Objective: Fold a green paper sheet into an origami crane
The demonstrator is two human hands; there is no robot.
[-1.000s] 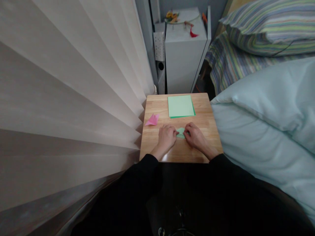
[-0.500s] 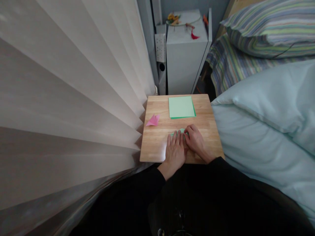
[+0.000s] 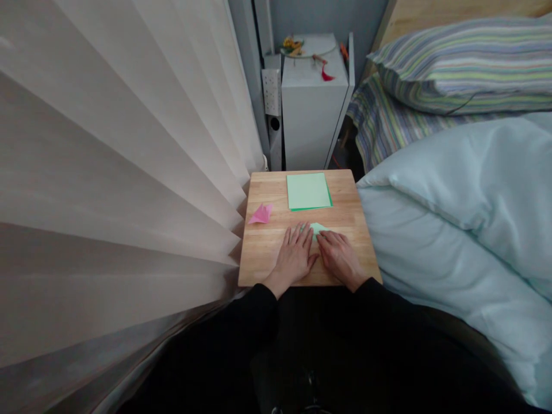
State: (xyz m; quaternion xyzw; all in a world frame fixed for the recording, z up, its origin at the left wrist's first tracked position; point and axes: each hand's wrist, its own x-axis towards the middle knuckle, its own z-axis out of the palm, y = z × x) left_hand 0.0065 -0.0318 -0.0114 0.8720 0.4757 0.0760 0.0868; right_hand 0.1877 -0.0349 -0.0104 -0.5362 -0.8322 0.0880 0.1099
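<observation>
A small folded piece of light green paper [image 3: 317, 229] lies on the wooden table [image 3: 267, 259], partly hidden under both hands. My left hand [image 3: 295, 252] rests flat across its left part, fingers stretched out and thumb apart. On the paper's right edge my right hand [image 3: 340, 253] has its fingers curled and pressed together at the sheet. A stack of square green paper [image 3: 308, 191] lies beyond the hands. To the left sits a pink folded paper figure [image 3: 261, 214].
A pleated curtain [image 3: 129, 172] borders the table's left side. On the right is a bed with a pale blue quilt [image 3: 431, 230] and a striped pillow [image 3: 466, 66]. Behind the table stands a white cabinet [image 3: 313, 115] with small decorations on top.
My hands have spread slightly apart, showing more of the folded paper between them. My left thumb now reaches out to the right. The whole view has shifted a little.
</observation>
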